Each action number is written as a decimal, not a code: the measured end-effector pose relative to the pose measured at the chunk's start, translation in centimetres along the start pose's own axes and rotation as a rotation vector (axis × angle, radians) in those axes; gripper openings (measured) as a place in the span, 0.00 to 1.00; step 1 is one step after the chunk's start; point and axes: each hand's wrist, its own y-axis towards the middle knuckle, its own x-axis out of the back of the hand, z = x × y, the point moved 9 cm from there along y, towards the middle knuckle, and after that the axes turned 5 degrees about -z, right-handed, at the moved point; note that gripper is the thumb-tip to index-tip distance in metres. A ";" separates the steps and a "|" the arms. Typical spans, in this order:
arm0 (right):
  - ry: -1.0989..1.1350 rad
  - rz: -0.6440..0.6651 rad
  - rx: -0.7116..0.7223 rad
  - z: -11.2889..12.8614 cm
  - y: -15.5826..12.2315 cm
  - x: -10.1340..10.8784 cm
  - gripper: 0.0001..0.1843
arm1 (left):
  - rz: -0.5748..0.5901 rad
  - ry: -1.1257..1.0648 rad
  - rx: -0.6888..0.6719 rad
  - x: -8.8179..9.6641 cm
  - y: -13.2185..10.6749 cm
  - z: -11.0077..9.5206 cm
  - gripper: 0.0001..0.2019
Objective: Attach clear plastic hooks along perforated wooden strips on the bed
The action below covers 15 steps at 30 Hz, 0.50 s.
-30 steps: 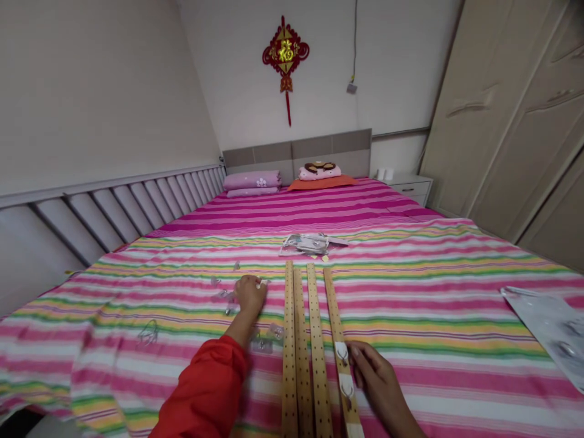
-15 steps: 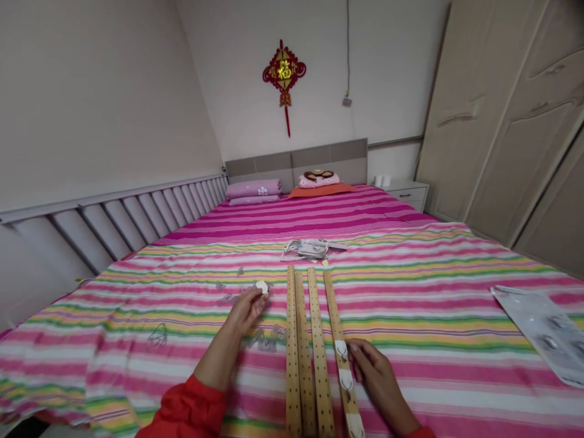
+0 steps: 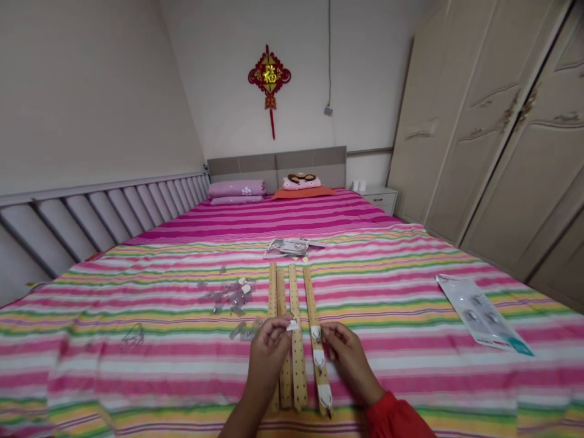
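Several perforated wooden strips (image 3: 298,365) lie side by side, running away from me on the bed. On the rightmost strip (image 3: 310,298) sit three white hooks (image 3: 319,360) with metal loops, spaced along its near half. My left hand (image 3: 270,350) is closed in a pinch on a small white hook piece (image 3: 292,325), held above the middle strips. My right hand (image 3: 347,350) has its thumb and fingertips closed at the right edge of the rightmost strip, beside its farthest hook. Exactly what those fingertips grip is partly hidden.
Loose clear and white hook pieces (image 3: 235,295) are scattered left of the strips. Beyond them lies a pile of packets (image 3: 292,246). A clear blister pack (image 3: 483,316) is at the right, and a thin wire-like loop (image 3: 134,336) at the left. Striped cloth (image 3: 182,365) covers the bed.
My left hand has moved right and nearer, from the scattered pieces to above the strips, carrying the white piece. My right hand stays at the rightmost strip. The view has turned slightly right.
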 end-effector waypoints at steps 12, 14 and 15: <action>0.115 0.250 -0.204 3.7 -4.0 -4.1 0.16 | 0.177 0.527 -0.767 -3.8 -5.7 -4.9 0.16; 0.144 0.232 -0.217 3.4 -3.8 -3.8 0.16 | 0.210 0.548 -0.744 -4.1 -5.6 -4.5 0.17; 0.160 0.225 -0.223 3.2 -3.7 -3.6 0.16 | 0.229 0.551 -0.721 -4.3 -5.5 -4.3 0.18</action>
